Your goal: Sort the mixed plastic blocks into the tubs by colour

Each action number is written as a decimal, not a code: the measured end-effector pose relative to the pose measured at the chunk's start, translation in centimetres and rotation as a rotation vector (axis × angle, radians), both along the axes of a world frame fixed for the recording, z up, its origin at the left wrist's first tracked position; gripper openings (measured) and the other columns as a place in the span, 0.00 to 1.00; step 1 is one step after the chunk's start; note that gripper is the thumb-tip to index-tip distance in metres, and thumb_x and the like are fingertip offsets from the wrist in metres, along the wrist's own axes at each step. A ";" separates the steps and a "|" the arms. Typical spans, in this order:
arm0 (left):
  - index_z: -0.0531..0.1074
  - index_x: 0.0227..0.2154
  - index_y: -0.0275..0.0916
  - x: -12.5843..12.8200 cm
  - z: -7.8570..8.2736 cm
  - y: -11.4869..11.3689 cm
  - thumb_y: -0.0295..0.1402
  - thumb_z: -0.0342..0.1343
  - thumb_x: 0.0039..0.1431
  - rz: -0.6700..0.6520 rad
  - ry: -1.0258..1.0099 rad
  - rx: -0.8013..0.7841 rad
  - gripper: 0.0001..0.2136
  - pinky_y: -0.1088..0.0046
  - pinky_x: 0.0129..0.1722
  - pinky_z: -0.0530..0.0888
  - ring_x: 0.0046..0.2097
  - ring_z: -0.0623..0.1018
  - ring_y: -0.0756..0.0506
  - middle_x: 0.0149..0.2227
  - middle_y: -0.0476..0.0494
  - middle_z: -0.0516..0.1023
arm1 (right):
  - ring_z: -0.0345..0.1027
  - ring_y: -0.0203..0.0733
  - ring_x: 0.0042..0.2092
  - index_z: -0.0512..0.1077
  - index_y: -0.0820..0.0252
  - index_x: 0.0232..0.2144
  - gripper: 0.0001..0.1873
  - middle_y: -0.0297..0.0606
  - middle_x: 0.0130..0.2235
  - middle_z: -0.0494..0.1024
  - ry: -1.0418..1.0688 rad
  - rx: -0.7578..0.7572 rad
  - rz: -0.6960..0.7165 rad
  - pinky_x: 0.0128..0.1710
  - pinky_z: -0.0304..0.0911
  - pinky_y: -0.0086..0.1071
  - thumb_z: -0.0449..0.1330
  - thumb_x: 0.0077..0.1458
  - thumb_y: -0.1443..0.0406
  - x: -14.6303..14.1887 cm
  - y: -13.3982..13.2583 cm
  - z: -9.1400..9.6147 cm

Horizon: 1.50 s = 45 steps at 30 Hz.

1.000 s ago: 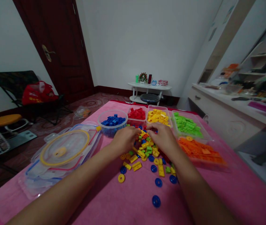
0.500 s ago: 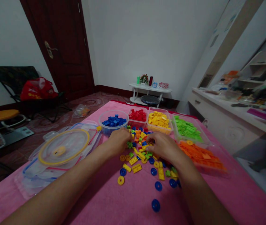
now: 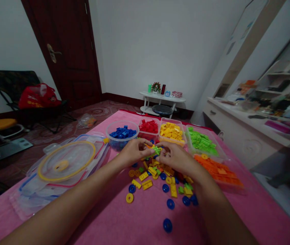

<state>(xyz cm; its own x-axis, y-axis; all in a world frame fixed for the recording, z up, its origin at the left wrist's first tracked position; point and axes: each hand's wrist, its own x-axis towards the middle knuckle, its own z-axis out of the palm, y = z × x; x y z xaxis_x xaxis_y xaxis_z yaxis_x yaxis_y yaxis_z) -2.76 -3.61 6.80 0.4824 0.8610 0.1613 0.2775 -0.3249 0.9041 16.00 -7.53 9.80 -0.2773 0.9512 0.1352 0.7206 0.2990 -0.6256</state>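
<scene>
Fingertips [image 3: 163,153] of right hand [image 3: 177,159] and left hand [image 3: 134,153] pressed in from opposite sides on green brick [image 3: 156,149], remaining fingers curled; one piece or two joined, too small to tell. Brick held just above pile [image 3: 157,172] of mixed pieces on cloth [image 3: 145,221], short of the row of containers. Behind, left to right: blue bowl [image 3: 109,131], red tub [image 3: 141,123], yellow tub [image 3: 162,123], green tub [image 3: 187,132]; orange tub [image 3: 239,186] nearer, at right; lids [image 3: 65,163] stacked at left. For a sound hold: grip by the side walls, not the studs. Keep both wrists low over pile, to let any dropped piece fall among the loose ones and not into a tub of another colour. In case of two stuck pieces, pull straight apart without twisting. Mind blue discs [image 3: 170,203] lying near right forearm, likely to roll at a brush.
</scene>
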 end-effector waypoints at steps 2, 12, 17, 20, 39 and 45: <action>0.70 0.40 0.34 0.4 -0.5 0.0 0.42 0.61 0.47 0.005 -0.163 -0.144 0.20 0.78 0.27 0.67 0.25 0.72 0.51 0.25 0.47 0.74 | 0.60 0.31 0.24 0.71 0.61 0.45 0.20 0.28 0.24 0.69 0.156 -0.081 0.071 0.21 0.52 0.24 0.60 0.47 0.66 -0.3 0.0 0.0; 0.71 0.48 0.41 2.5 -2.9 -2.6 0.44 0.47 0.60 0.142 -0.145 0.120 0.19 0.61 0.57 0.61 0.54 0.68 0.41 0.51 0.41 0.72 | 0.63 0.32 0.20 0.69 0.61 0.40 0.20 0.28 0.22 0.69 0.536 -0.030 -0.250 0.20 0.61 0.26 0.63 0.43 0.59 1.6 0.4 1.2; 0.66 0.55 0.44 3.0 -4.7 -3.4 0.45 0.52 0.56 -0.049 0.213 0.390 0.24 0.52 0.62 0.52 0.62 0.57 0.37 0.60 0.39 0.61 | 0.64 0.31 0.22 0.70 0.63 0.39 0.23 0.31 0.26 0.72 0.719 0.232 -0.608 0.21 0.64 0.26 0.65 0.39 0.59 7.2 1.5 2.0; 0.63 0.57 0.44 3.1 -5.3 -3.2 0.43 0.50 0.59 -0.054 0.324 0.491 0.23 0.50 0.61 0.54 0.62 0.57 0.37 0.61 0.39 0.60 | 0.64 0.32 0.21 0.71 0.64 0.39 0.22 0.32 0.26 0.72 0.653 0.301 -0.788 0.20 0.63 0.25 0.65 0.39 0.61 11.7 3.0 1.8; 0.71 0.43 0.39 3.2 -5.1 -2.9 0.37 0.52 0.58 -0.018 0.309 0.599 0.13 0.57 0.56 0.63 0.56 0.65 0.40 0.53 0.39 0.67 | 0.69 0.45 0.48 0.73 0.55 0.46 0.24 0.41 0.46 0.77 -0.664 -0.025 -0.274 0.42 0.60 0.31 0.57 0.45 0.73 2.4 1.5 -1.3; 0.71 0.40 0.38 3.2 -5.0 -2.9 0.36 0.53 0.56 0.001 0.298 0.596 0.11 0.57 0.56 0.63 0.55 0.65 0.40 0.53 0.39 0.67 | 0.71 0.44 0.43 0.75 0.56 0.40 0.15 0.41 0.40 0.78 -0.688 -0.050 -0.340 0.35 0.58 0.30 0.56 0.48 0.68 2.2 1.8 -2.2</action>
<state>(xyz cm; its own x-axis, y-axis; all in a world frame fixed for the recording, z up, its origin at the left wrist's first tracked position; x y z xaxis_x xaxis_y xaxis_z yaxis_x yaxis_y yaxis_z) 0.48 -6.49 1.78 0.5792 0.6660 0.4700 0.4883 -0.7452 0.4542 18.16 -5.70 7.59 0.0258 0.9996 -0.0070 0.9996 -0.0258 -0.0096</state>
